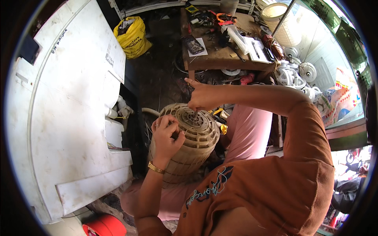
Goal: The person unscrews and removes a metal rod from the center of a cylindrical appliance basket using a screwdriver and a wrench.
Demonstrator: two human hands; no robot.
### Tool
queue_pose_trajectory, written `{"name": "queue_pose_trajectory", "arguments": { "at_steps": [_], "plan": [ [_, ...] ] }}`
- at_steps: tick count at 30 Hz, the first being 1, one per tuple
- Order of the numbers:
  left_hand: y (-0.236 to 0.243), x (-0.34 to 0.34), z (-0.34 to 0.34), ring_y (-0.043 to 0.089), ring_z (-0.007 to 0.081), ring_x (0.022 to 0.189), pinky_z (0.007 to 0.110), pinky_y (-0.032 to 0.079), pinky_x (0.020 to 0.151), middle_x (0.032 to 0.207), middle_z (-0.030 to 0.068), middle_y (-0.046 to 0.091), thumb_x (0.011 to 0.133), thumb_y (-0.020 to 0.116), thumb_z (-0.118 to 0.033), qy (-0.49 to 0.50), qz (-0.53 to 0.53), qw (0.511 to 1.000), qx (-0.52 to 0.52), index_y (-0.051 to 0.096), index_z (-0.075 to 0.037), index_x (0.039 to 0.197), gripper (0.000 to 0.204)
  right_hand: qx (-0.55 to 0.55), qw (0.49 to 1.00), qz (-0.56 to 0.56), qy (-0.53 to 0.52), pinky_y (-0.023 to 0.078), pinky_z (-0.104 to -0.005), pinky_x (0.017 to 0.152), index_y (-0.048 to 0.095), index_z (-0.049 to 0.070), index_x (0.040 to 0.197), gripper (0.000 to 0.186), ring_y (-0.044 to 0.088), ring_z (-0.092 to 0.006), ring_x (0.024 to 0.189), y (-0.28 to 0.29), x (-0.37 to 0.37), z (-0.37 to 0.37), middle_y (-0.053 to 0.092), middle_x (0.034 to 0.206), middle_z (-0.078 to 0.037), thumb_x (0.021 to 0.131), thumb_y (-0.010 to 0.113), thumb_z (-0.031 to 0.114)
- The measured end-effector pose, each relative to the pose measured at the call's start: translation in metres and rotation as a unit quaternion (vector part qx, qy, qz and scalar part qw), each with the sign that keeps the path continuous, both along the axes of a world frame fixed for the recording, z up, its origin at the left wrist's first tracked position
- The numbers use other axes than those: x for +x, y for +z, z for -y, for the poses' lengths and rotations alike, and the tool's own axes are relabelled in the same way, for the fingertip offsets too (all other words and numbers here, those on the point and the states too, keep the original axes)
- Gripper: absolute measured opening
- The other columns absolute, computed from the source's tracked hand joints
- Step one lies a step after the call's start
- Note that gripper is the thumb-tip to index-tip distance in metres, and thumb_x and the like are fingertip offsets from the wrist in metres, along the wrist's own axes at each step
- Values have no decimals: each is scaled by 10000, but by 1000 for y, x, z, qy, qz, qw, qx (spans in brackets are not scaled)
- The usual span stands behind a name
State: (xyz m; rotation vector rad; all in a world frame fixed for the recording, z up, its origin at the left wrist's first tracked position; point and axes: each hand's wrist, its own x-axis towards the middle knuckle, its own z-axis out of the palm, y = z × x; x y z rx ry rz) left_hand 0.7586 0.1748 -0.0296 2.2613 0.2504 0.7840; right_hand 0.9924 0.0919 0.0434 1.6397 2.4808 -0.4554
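Note:
A beige slotted plastic drum (197, 137) rests in my lap with its ribbed round end facing up. My left hand (167, 135) grips the drum's rim on its left side; a ring and a gold bracelet show on that hand and wrist. My right hand (201, 98) is closed around a screwdriver (195, 113) whose tip stands on the hub at the drum's centre. Most of the tool's handle is hidden inside the fist.
A large white appliance casing (67, 118) stands close on the left. Ahead, a cluttered wooden workbench (224, 59) holds tools and papers. A yellow bag (132, 37) sits on the dark floor. White motor parts (293, 74) lie right; a red cap (104, 226) below.

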Motion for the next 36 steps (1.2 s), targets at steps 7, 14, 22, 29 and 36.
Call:
{"name": "queue_pose_trajectory", "arguments": {
  "at_steps": [7, 14, 22, 29, 36],
  "plan": [
    [4, -8, 3, 567, 275, 1045, 456, 348, 943, 964, 39, 574, 643, 687, -159, -2, 1, 1000, 9, 578, -76, 651, 137, -102, 994, -2, -50, 119, -639, 1153, 688, 144, 844, 81, 671, -249, 771, 14, 6, -5, 670, 694, 11, 837, 677, 224],
    [0, -13, 4, 564, 271, 1049, 460, 340, 944, 973, 32, 580, 641, 690, -164, -9, -4, 1000, 12, 600, -73, 669, 132, -108, 993, 11, -48, 373, -558, 1061, 726, 108, 801, 91, 704, -241, 788, 16, -1, -10, 709, 728, -42, 775, 704, 193],
    [-4, -14, 5, 557, 264, 1030, 462, 335, 946, 976, 23, 580, 627, 695, -172, -27, -1, 999, 35, 606, -85, 665, 130, -275, 921, -162, -224, 513, -327, 599, 713, 32, 804, 126, 689, -148, 639, -9, -17, -12, 706, 687, -58, 786, 707, 156],
    [1, -17, 10, 561, 268, 1046, 468, 331, 951, 973, 26, 578, 626, 688, -167, -14, 9, 1000, 21, 585, -96, 649, 127, -297, 895, -206, -263, 572, -287, 558, 689, -69, 874, 118, 718, -176, 659, -20, -17, -10, 712, 770, -127, 825, 673, 37],
    [1, -23, 10, 564, 265, 1058, 465, 334, 946, 993, 28, 589, 621, 690, -171, -10, 5, 1000, 25, 599, -94, 670, 129, -328, 864, -239, -298, 618, -330, 563, 643, -123, 893, 167, 726, -250, 665, 3, 4, -12, 689, 785, -204, 806, 673, 17]
  ]
}}
